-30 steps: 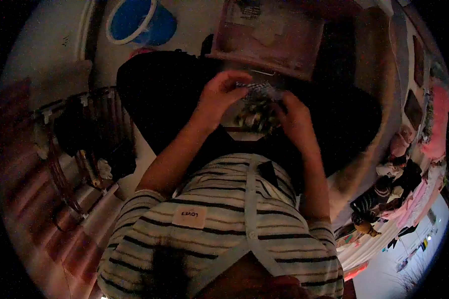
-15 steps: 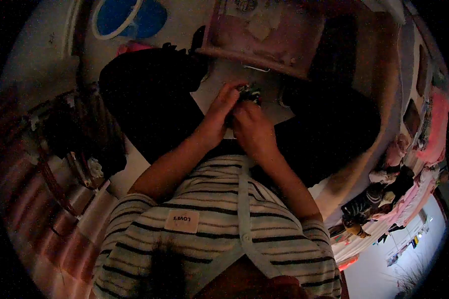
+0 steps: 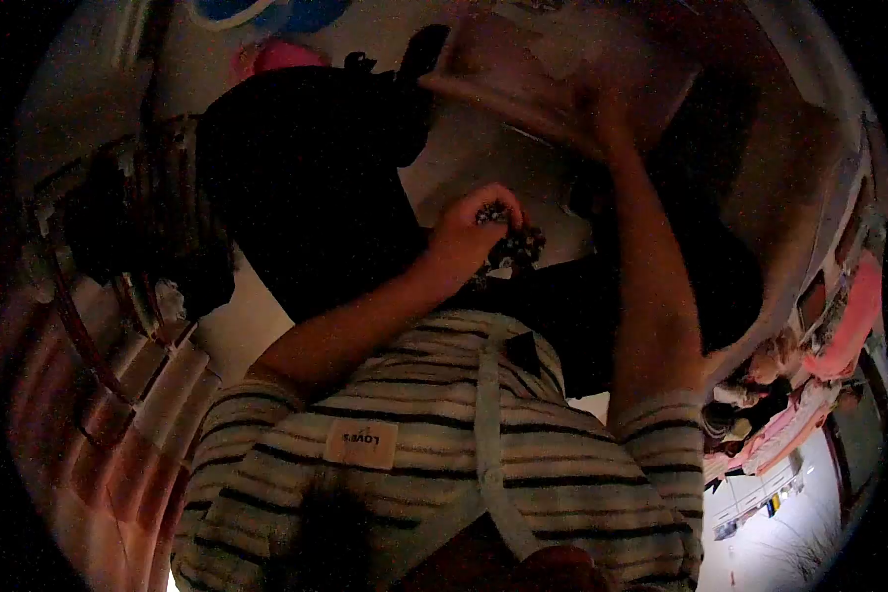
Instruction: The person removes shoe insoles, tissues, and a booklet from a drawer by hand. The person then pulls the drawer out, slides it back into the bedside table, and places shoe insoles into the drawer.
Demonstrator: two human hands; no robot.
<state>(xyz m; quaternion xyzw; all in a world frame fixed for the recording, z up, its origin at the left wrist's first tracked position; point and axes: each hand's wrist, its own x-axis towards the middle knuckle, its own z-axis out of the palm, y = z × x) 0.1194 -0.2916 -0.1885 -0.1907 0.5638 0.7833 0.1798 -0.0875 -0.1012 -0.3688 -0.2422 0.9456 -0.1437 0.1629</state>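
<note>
My left hand is closed around a small, dark bundle with pale specks, which hangs out on the right side of the fingers. It looks crumpled, but the light is too dim to tell its kind. My right hand is stretched forward over the near right part of a pinkish open box. Its fingers are dark and smeared, so I cannot see whether they hold anything.
Dark-clothed legs spread on both sides of my hands. A blue basin and a pink object lie at the far left. A chair-like frame stands left. Pink bedding with clothes lies right.
My right hand has left the bundle and moved forward and right to the box. My left hand keeps hold of the bundle, now more exposed. The view has shifted slightly.
</note>
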